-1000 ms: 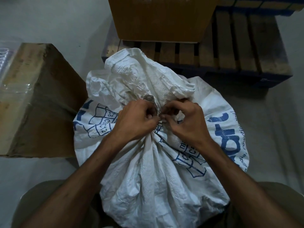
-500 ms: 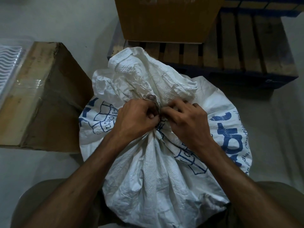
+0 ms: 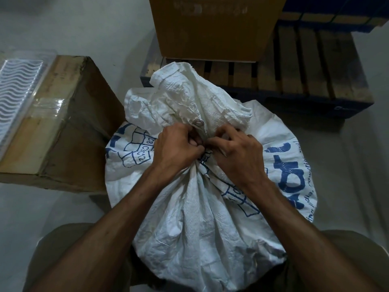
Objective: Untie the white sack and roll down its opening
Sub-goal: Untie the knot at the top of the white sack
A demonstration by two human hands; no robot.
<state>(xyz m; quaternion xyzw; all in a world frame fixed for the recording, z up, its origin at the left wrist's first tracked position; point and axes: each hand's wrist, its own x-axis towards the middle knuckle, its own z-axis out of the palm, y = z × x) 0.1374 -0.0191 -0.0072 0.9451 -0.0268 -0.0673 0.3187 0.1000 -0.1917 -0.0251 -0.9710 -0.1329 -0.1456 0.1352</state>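
A full white woven sack [image 3: 189, 224] with blue print stands on the floor between my knees. Its neck is gathered tight, and the crumpled top [image 3: 189, 98] flares up behind the gather. A metal eyelet [image 3: 199, 123] shows just above my fingers. My left hand [image 3: 175, 148] and my right hand [image 3: 237, 152] meet at the neck, fingertips pinched together on the tie there. The tie itself is hidden under my fingers.
A taped cardboard box [image 3: 63, 131] sits close on the left, with a clear plastic tray [image 3: 16, 89] on top. Behind the sack lies a wooden pallet [image 3: 311, 76] carrying another cardboard box [image 3: 214, 28]. Grey floor [image 3: 357, 165] surrounds everything.
Both hands stay pinched at the sack's neck, with small finger shifts. The view has drifted, so the sack and boxes sit a little further right in frame.
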